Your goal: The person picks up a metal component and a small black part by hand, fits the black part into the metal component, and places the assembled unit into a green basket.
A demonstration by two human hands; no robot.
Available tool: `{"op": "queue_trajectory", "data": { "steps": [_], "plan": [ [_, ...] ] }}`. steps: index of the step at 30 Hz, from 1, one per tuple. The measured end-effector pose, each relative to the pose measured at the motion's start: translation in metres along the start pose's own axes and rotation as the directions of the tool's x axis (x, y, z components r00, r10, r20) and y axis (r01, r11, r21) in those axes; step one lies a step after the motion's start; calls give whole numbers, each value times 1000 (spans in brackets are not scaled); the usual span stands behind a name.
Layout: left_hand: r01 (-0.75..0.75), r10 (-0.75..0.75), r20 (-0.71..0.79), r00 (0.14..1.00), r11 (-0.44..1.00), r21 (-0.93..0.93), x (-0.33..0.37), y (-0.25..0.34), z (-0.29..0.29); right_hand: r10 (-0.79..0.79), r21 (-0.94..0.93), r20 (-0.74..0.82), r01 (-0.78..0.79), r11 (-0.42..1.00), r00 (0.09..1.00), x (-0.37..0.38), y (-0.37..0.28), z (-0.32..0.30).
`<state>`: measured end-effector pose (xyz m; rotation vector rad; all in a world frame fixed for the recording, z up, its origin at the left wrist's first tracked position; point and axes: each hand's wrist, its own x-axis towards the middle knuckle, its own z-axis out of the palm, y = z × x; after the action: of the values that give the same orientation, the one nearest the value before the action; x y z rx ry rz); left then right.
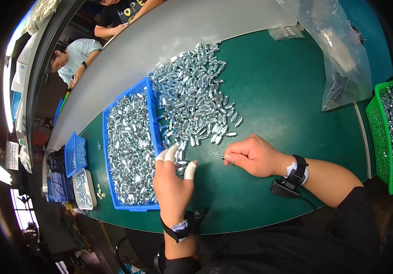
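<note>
My left hand [173,182], with white wraps on some of its fingertips, hovers at the right edge of a blue plastic tray [109,169]. Its thumb stands apart from its fingers, and a few short, shiny metal pieces [181,157] show in the gap, apparently lying on the table. The tray is full of the same silver, rod-like pieces [130,150]. Beyond the hand spreads a big loose heap of them [192,96]. My right hand [253,155] is closed in a pinch over the green tabletop, with the end of a small metal piece peeking out at its fingertips.
A green basket [373,123] of small metal parts stands at the right. A clear plastic bag [342,68] hangs over the far right edge. To the left are a small blue basket [75,153] and a white tray [95,194]. Two people work across the grey surface [251,18].
</note>
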<state>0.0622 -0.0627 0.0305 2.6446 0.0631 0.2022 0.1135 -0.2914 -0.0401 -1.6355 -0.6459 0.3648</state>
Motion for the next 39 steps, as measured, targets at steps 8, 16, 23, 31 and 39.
{"op": "queue_trajectory", "data": {
  "steps": [8, 16, 23, 31, 39],
  "plan": [
    [-120, 142, -28, 989, 911, 394, -29, -33, 25, -24, 19, -37, 25, 999, 999, 0, 2, 1],
    [-244, 244, 21, 970, 966, 80, 13, -18, 49, 7, -12, -27, -7, 1000, 1000, -1, 3, 0],
    [-89, 82, -41, 996, 969, -232, 14, -16, 48, -20, 20, -88, 22, 1000, 996, 0, 4, 8],
    [69, -4, 84, 996, 619, -782, 4, -15, 42, -10, 35, -76, 13, 999, 997, 1, 4, 6],
    [93, 129, 219, 967, 621, -778, -3, -5, 48, -24, 9, -71, 24, 1000, 997, 0, 1, 2]
  ]
}}
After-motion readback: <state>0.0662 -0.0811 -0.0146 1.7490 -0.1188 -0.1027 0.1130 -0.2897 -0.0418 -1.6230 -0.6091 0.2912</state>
